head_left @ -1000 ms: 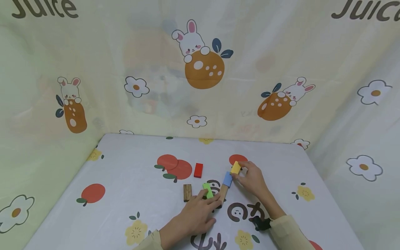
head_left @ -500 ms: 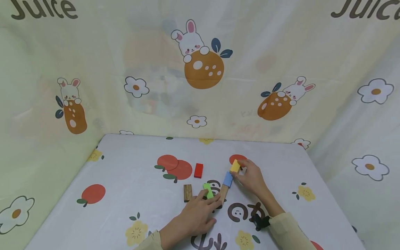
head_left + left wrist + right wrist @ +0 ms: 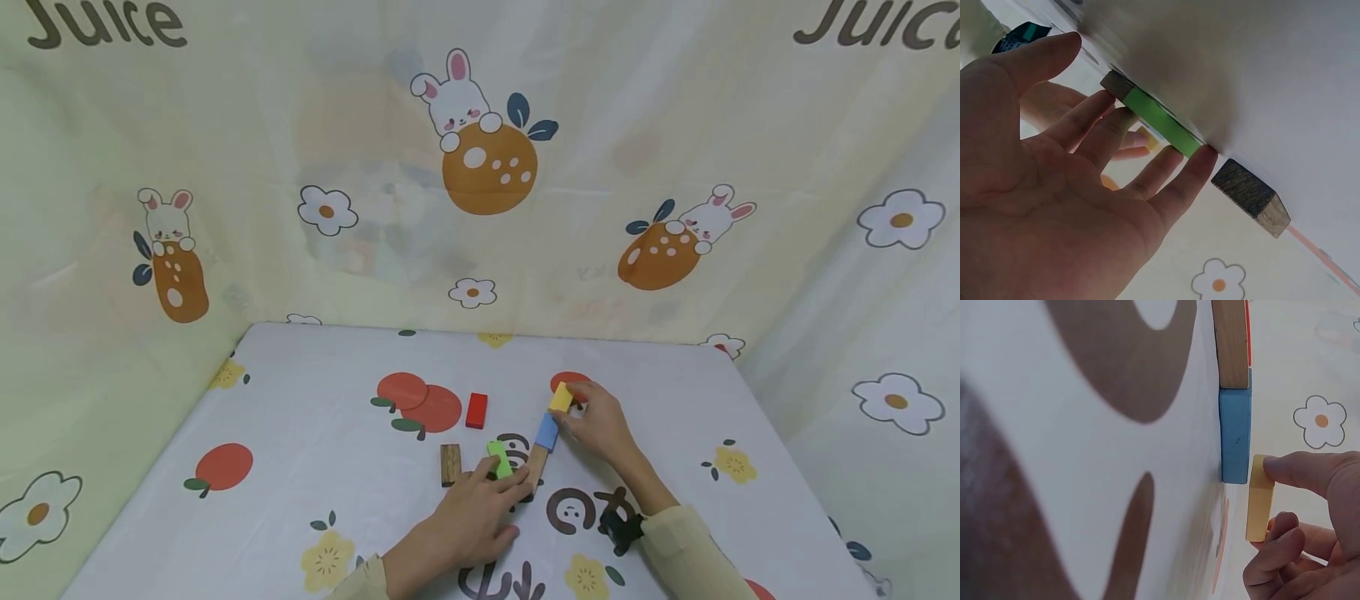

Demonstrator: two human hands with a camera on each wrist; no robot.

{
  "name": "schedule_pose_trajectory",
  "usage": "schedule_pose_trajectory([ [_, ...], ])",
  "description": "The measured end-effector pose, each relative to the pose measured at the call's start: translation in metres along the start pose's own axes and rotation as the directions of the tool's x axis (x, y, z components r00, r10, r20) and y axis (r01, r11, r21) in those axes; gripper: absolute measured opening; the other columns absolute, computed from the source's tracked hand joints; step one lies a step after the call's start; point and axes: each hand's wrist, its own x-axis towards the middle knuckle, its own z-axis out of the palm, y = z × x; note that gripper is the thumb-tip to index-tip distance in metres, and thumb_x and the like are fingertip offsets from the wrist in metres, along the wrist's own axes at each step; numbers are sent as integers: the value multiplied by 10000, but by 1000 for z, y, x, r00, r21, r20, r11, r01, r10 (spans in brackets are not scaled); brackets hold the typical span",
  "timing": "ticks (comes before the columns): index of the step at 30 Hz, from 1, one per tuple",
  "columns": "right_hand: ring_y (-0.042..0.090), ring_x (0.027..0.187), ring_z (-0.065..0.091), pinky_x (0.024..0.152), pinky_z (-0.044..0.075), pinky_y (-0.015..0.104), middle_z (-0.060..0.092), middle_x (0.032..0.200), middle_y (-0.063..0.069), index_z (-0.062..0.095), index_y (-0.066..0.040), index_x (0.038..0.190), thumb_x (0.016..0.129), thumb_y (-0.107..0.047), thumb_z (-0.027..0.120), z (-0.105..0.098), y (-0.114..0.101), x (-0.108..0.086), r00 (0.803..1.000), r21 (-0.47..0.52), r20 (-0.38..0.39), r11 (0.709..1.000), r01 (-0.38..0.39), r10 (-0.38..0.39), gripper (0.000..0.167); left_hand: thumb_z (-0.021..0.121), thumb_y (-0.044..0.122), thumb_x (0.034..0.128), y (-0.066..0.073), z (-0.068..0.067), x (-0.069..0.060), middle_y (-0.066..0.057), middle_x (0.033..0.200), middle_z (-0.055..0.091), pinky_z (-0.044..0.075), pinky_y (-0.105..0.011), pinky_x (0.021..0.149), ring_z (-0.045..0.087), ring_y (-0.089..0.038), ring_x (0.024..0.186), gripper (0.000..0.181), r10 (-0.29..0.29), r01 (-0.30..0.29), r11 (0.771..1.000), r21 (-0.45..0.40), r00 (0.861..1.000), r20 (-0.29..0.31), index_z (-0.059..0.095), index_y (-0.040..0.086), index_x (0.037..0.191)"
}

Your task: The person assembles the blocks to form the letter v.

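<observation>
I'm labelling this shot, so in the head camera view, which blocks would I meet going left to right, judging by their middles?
Dark brown block, red block, green block, light wooden block, blue block, yellow block.

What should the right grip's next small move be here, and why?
Probably lower the yellow block to meet the far end of the blue block: the right grip pinches it, the right wrist view shows it apparently raised off the tabletop, and the blue block lies end to end with the plain wooden block.
</observation>
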Motion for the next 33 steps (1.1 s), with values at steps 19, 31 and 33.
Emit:
schedule_pose_trajectory([
  [19,471,1393,573,1156,480,593,649,1443,264,617,52,1422,926,-207,813,2,-1,2,1000,-9,16,1000,7,-7,592,699,433,987,0,-3,-1,135,1676,446,540,-558,1107,452,-348,1531,597,2,-2,1000,-5,1000,6,529,369,1555],
  [31,478,1380,577,1146,485,603,649,1435,270,623,57,1412,927,-202,806,2,0,3,1000,-8,29,1000,3,-3,579,697,429,988,-1,-2,0,136,1675,447,540,-560,1106,448,-346,1533,598,0,0,1000,-2,1000,4,525,369,1557],
  [33,479,1385,572,1150,481,604,646,1439,270,621,56,1414,931,-202,800,2,1,3,999,-11,35,1000,-2,2,577,697,430,987,-1,-2,0,137,1674,448,540,-563,1105,448,-347,1533,599,-2,2,1000,-4,1000,7,524,370,1558],
])
